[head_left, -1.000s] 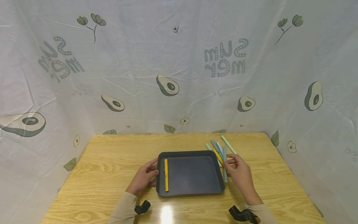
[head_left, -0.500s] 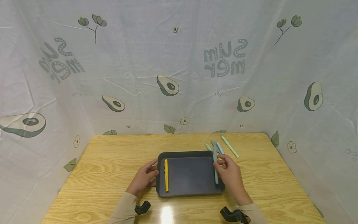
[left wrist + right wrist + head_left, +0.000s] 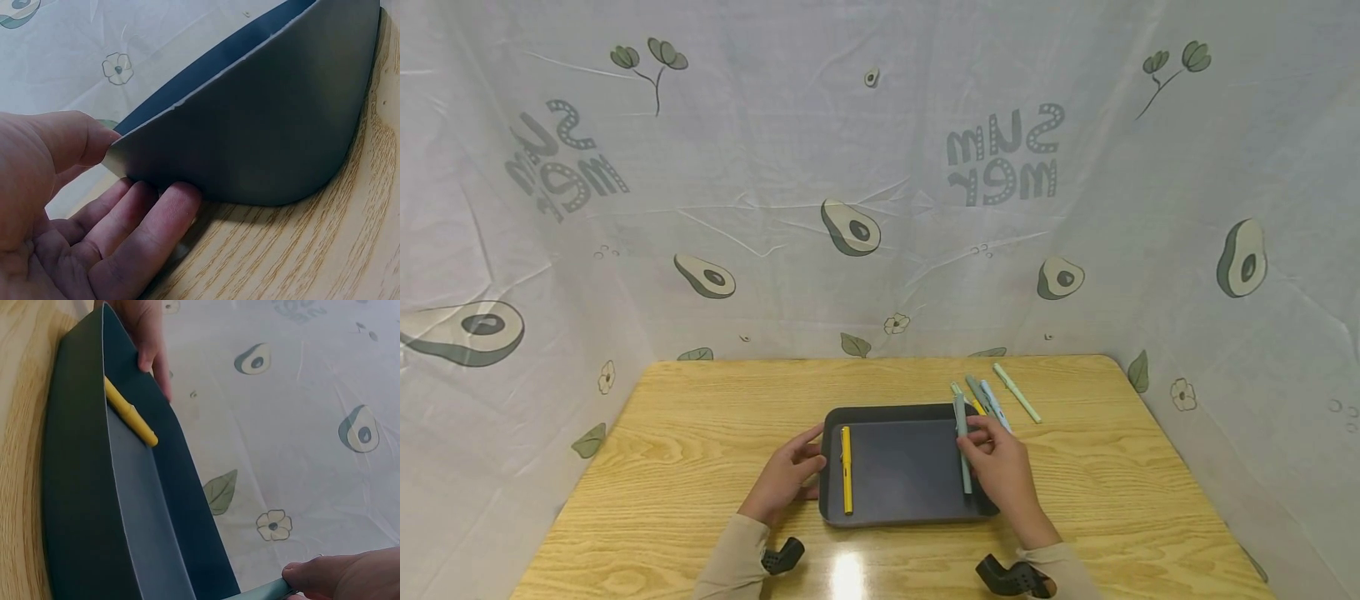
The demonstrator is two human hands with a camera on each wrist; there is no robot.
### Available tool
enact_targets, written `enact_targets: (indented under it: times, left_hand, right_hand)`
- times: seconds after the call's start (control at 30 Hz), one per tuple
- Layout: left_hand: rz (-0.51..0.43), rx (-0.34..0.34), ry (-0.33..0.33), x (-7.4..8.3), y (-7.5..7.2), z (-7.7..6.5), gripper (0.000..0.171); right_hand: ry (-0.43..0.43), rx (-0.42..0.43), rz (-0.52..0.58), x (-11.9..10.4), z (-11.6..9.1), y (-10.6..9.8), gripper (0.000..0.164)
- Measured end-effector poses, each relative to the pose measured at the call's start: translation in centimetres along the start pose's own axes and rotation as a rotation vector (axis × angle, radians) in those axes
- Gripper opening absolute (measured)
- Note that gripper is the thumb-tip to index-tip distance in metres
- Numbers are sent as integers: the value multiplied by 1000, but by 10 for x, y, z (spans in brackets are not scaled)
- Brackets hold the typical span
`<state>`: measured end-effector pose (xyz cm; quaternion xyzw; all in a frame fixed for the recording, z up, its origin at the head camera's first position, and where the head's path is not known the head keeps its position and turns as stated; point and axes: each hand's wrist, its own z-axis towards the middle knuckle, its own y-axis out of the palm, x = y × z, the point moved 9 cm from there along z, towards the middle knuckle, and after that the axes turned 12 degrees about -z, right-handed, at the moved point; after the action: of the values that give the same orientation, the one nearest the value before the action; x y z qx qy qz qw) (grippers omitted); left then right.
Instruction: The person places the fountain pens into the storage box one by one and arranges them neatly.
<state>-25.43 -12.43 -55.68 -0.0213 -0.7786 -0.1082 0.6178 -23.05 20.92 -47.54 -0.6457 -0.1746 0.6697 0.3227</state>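
Note:
A dark grey rectangular tray [image 3: 906,471] rests on the wooden table. My left hand [image 3: 788,473] holds its left end, thumb [image 3: 84,139] at the rim and fingers low against the outer wall. Inside, along the left wall, lies a yellow pen [image 3: 847,471]. My right hand [image 3: 998,465] pinches a grey-green pen [image 3: 964,467] between thumb and fingers, over the right part of the tray. That pen points lengthwise away from me, roughly parallel to the yellow one. In the right wrist view only one end of the grey-green pen [image 3: 265,591] shows, beside the thumb.
Behind the tray's right corner lies a loose pile of pens, with a blue pen [image 3: 996,406], a dark green pen [image 3: 976,387] and a partly hidden yellow pen [image 3: 978,407]. A light green pen [image 3: 1017,392] lies apart to the right. A printed curtain [image 3: 880,292] hangs behind the table.
My right hand has carried the grey-green pen leftward from beside the tray to over its right part. The left hand, the tray and the yellow pen inside have stayed put.

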Motion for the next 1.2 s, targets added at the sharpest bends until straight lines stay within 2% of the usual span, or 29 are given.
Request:
enact_targets:
  times: [0.53, 0.97, 1.2]
  left_hand:
    - [0, -20, 1, -2, -2, 4, 59]
    - [-6, -9, 1, 0, 0, 3, 59]
    - [-14, 2, -3, -1, -1, 5, 59]
  right_hand:
    - [-23, -21, 21, -23, 1, 23, 33]
    - [-53, -58, 33, -38, 1, 49, 28]
    - [-49, -116, 41, -42, 0, 70, 29]
